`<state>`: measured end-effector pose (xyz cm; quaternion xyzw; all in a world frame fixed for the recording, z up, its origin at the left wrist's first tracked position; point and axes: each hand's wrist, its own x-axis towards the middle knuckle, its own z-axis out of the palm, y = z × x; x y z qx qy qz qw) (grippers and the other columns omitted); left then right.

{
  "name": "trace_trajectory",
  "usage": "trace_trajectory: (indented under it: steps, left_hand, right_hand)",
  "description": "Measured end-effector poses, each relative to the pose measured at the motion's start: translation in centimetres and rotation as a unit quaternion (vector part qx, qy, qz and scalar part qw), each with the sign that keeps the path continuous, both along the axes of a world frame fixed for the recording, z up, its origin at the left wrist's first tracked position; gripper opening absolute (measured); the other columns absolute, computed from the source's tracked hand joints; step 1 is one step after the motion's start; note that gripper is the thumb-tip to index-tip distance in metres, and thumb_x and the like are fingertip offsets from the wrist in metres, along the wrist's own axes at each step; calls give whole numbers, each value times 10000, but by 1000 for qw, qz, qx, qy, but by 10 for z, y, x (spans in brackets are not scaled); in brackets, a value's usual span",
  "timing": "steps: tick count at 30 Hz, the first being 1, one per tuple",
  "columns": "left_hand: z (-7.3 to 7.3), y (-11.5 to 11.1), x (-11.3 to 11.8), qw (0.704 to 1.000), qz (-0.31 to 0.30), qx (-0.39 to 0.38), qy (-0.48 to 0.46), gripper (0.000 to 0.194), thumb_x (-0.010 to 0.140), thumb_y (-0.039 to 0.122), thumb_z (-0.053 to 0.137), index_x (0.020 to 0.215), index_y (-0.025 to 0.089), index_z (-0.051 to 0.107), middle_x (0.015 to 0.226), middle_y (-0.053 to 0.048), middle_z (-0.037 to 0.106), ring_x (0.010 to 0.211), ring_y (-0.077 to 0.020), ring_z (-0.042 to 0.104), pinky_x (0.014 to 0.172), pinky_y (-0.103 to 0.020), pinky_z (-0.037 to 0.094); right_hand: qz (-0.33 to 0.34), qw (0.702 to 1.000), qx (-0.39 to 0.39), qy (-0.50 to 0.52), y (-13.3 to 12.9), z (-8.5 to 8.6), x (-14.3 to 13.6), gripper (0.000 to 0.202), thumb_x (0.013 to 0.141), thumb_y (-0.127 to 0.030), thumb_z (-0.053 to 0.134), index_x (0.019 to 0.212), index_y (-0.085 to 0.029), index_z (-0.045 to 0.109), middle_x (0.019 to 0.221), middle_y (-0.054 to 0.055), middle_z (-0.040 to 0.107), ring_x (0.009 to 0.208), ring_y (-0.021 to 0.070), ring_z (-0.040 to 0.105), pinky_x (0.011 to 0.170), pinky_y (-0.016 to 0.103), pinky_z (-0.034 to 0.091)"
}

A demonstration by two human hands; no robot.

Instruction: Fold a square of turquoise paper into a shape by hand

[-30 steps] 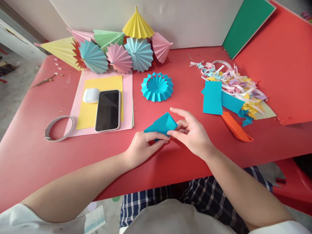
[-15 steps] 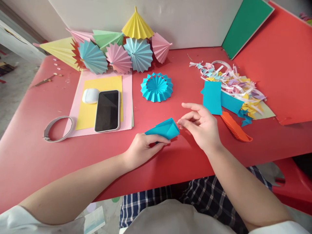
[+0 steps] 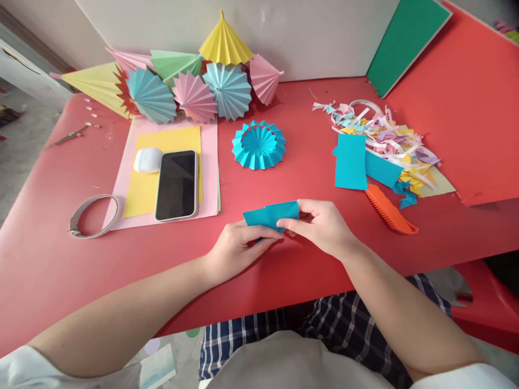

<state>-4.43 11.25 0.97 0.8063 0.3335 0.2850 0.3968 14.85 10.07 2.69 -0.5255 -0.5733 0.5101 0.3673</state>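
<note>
A folded piece of blue paper [image 3: 267, 215] is held between both hands above the front part of the red table [image 3: 227, 183]. My left hand [image 3: 243, 246] grips its lower left edge, thumb along the front. My right hand [image 3: 324, 224] pinches the right end, thumb in front and fingers behind. Beyond them sits a pleated blue paper ring [image 3: 259, 146]. Right of it lie a flat blue paper rectangle [image 3: 351, 162], partly over another blue piece [image 3: 383, 168], and an orange utility knife or comb-like tool [image 3: 391, 210].
Pleated paper umbrellas [image 3: 229, 92] are grouped at the back left. A phone [image 3: 177, 185] and a white earbud case [image 3: 148, 160] rest on coloured paper sheets [image 3: 208, 162]. A grey band [image 3: 95, 216] lies at left. Paper scraps [image 3: 389, 135] are heaped at right, before a green board [image 3: 409, 46].
My right hand has moved left and closed on the right end of the folded blue paper. The paper has turned flatter towards me. My left hand keeps its grip.
</note>
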Motion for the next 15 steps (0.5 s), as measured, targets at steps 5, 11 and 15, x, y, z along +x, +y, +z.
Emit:
trace_trajectory:
  steps: [5, 11, 15]
  left_hand:
    - [3, -1, 0, 1000, 11, -2, -6, 163, 826, 180, 558, 887, 236, 699, 875, -5, 723, 783, -134, 670, 718, -216, 528]
    - [7, 0, 0, 998, 36, -46, -17, 153, 816, 181, 571, 888, 230, 697, 866, -10, 724, 730, -133, 664, 685, -223, 534]
    - [6, 1, 0, 992, 52, -99, -52, 135, 810, 177, 590, 888, 215, 694, 889, -16, 720, 801, -142, 666, 757, -232, 528]
  right_hand:
    - [1, 1000, 13, -20, 0, 1, 1, 219, 730, -403, 656, 801, -198, 681, 753, 17, 692, 671, 163, 625, 610, 288, 510]
    - [2, 1000, -17, 20, 1, -3, 1, 233, 707, -386, 681, 807, -188, 611, 691, -2, 650, 599, 139, 606, 548, 269, 503]
    - [-3, 996, -34, 77, 2, -3, 1, 338, 717, -293, 684, 1025, -231, 559, 749, -26, 655, 589, 112, 611, 572, 256, 529]
